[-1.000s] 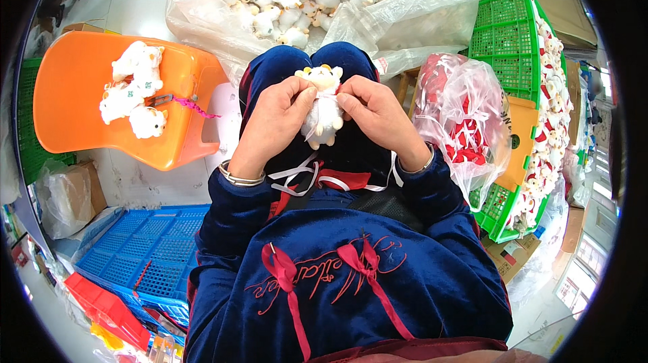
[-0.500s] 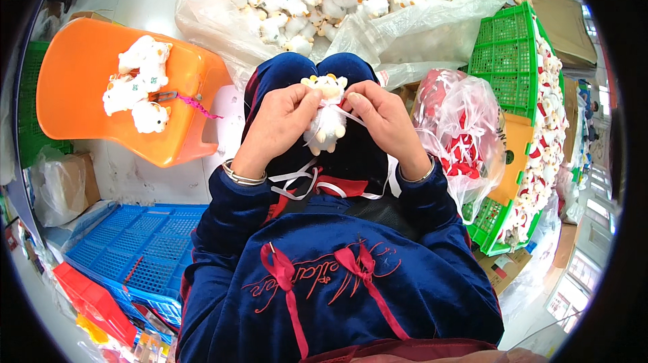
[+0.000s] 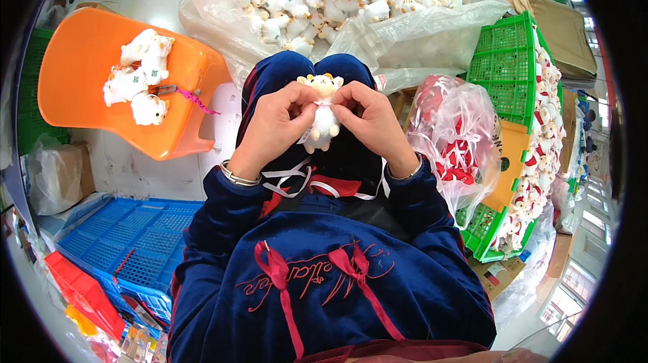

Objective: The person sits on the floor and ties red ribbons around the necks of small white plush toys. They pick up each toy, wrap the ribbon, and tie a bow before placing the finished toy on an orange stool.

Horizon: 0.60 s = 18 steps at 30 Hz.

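Observation:
Over my lap, a small white plush animal (image 3: 326, 122) with a cream head and orange-brown ears hangs upright between my hands. My left hand (image 3: 289, 114) is closed in a pinch at its neck, and my right hand (image 3: 364, 116) pinches the other side. Between the fingertips a white ribbon (image 3: 324, 102) crosses just below the head; how it is looped is partly hidden. Lower on my lap lie red cloth pieces (image 3: 335, 185) with white ribbons.
Several white plush animals (image 3: 125, 85) and metal snips (image 3: 164, 90) with a pink cord lie on an orange chair (image 3: 74, 72) at left. Ahead is a plastic sack (image 3: 418, 39) of plush animals. At right are a bag (image 3: 459, 150) of red pieces and a filled green crate (image 3: 503, 59).
My hands have drawn closer together at the toy's neck. The ribbon that stretched out beside my right hand now sits short between my fingertips.

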Each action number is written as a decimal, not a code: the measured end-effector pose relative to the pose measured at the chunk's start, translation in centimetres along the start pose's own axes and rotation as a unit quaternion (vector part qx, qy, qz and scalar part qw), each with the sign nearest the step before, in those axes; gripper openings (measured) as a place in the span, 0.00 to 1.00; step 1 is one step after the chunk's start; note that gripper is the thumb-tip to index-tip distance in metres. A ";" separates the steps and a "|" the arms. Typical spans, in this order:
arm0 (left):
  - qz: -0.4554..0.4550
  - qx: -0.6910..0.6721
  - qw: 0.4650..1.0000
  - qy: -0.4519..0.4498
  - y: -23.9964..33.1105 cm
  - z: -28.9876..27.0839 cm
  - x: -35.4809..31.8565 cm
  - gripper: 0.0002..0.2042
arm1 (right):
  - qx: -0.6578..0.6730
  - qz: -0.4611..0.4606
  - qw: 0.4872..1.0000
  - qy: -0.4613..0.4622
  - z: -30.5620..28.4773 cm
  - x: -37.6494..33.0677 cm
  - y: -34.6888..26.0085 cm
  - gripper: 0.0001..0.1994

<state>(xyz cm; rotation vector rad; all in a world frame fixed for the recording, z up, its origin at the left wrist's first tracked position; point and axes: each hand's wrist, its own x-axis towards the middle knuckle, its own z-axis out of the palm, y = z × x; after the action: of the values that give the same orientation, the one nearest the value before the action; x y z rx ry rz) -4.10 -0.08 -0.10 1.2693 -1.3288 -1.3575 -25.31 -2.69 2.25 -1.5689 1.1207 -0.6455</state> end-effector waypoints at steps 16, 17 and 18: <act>-0.066 0.078 0.994 -0.034 2.4 0.1 1.1 0.11 | 0.031 -0.029 0.998 0.041 -0.3 -0.1 1.1 0.04; -0.062 0.073 0.995 -0.031 2.1 0.0 1.1 0.11 | 0.082 0.000 0.995 0.054 -0.4 -0.2 1.3 0.03; -0.058 0.068 0.996 -0.028 1.7 -0.1 1.1 0.11 | 0.133 0.028 0.988 0.067 -0.5 -0.2 1.4 0.04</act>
<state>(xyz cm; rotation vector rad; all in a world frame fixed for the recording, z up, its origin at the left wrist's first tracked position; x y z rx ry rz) -4.27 -1.31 1.49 1.4281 -1.4257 -1.4108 -26.24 -2.75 1.05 -1.2776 1.1225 -0.8356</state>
